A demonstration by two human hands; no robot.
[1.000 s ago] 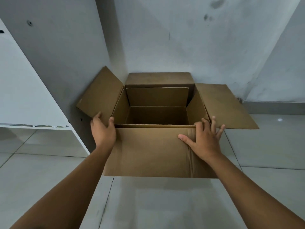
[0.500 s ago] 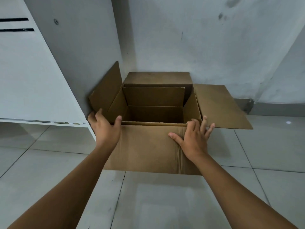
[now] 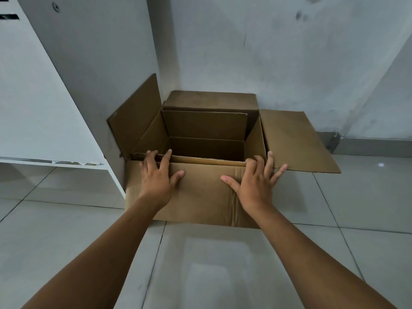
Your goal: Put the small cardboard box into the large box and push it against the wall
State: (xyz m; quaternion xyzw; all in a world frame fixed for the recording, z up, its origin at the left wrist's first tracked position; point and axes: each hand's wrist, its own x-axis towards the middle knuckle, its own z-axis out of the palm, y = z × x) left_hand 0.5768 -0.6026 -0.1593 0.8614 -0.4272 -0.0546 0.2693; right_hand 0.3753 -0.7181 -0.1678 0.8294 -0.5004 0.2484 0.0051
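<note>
The large cardboard box (image 3: 200, 197) stands open on the tiled floor in the corner. Its back flap (image 3: 211, 100) leans on the rear wall and its left flap (image 3: 136, 121) stands up against the cabinet side. My left hand (image 3: 157, 178) lies flat on the box's front face, fingertips at the top rim. My right hand (image 3: 256, 184) presses flat on the same face near the right corner, fingers spread. Inside the large box, brown cardboard panels (image 3: 205, 124) show; I cannot tell whether they belong to the small box.
A white cabinet (image 3: 33, 97) stands at the left, its side touching the box. The grey wall (image 3: 278, 52) rises behind. The right flap (image 3: 294, 141) lies spread over the floor. Pale floor tiles (image 3: 200, 264) stretch towards me.
The large box has slid away from me into the corner. Its left flap has swung upright against the cabinet. My left hand has shifted right along the front face.
</note>
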